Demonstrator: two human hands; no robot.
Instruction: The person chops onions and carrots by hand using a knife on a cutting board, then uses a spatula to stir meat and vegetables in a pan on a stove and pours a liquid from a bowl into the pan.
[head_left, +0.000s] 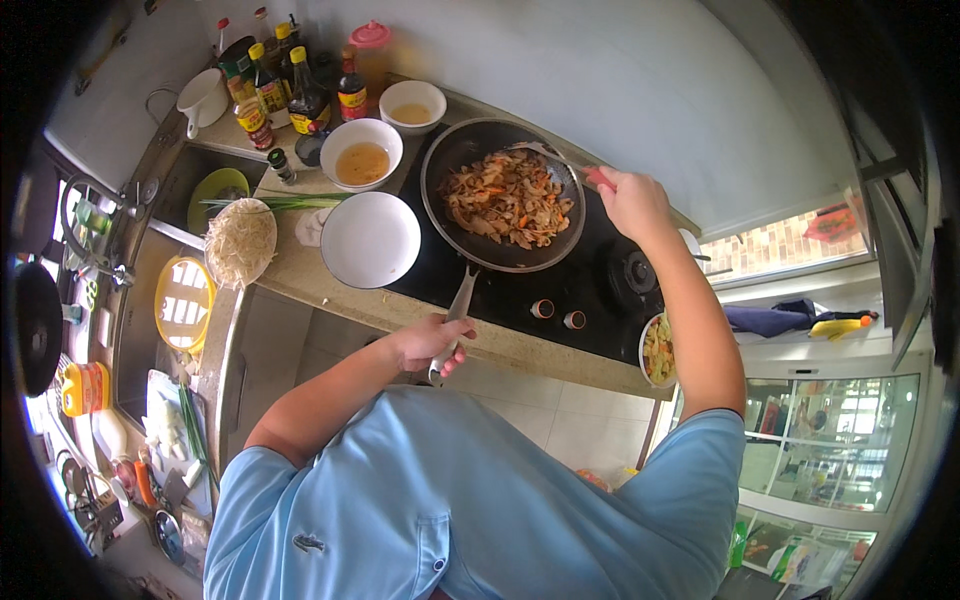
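Observation:
My left hand (435, 343) is closed around the long handle of a frying pan (427, 196) on the black glass cooktop (510, 300). Sliced meat with carrot strips (510, 196) fills the middle of the pan. In my right hand (634, 202) is the red handle of a metal spatula (551, 154), whose blade lies at the food's upper edge. An empty white bowl (370, 238) stands just left of the pan. Behind it are two white bowls of yellowish liquid (363, 163), (412, 112). A bowl of pale shredded food (240, 241) sits further left.
Sauce bottles (309, 97) crowd the back left corner near a white pot (202, 97). A sink with a yellow basin (184, 304) lies left. Green onions (300, 201) rest on the counter. A bowl of chopped vegetables (658, 349) stands by the cooktop's right front edge.

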